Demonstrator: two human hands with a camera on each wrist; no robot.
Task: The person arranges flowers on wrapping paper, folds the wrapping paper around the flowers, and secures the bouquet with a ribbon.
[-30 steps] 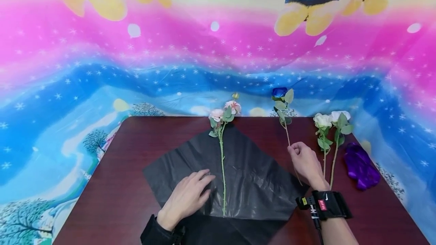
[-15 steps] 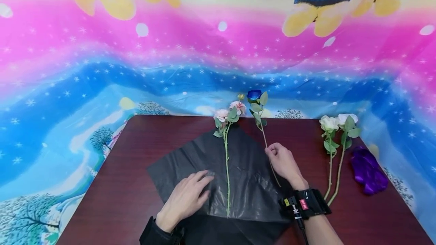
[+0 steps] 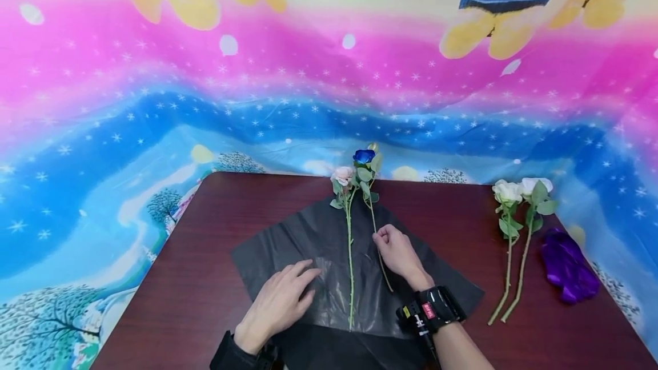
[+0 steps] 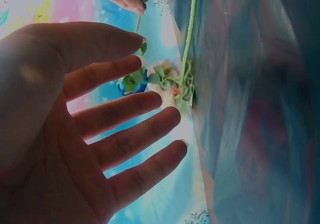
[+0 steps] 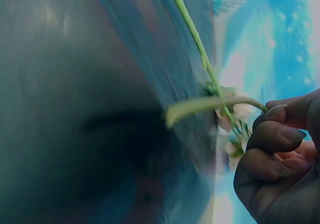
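My right hand (image 3: pixel 398 251) pinches the stem of a blue rose (image 3: pixel 364 156) between thumb and fingers, over the black wrapping paper (image 3: pixel 288 238). The stem's cut end (image 5: pixel 172 116) sticks out below the fingers in the right wrist view. Just left of it a pink rose spray (image 3: pixel 342 175) lies on the paper, its green stem (image 3: pixel 350 267) running toward me. The blue bloom overlaps part of the pink spray in the head view. My left hand (image 3: pixel 280 301) is over the paper's left part, fingers spread and holding nothing, as the left wrist view (image 4: pixel 125 119) also shows.
Two white roses (image 3: pixel 508 193) lie side by side on the right of the dark red table (image 3: pixel 180 278). Next to them is a bunched purple ribbon or cloth (image 3: pixel 569 267) near the right edge. A printed cloth backdrop (image 3: pixel 288 84) hangs behind the table.
My right hand has carried the blue rose leftward from beside the white roses to over the paper, close to the pink spray. My left hand has stayed nearly still. The head view shifted slightly.
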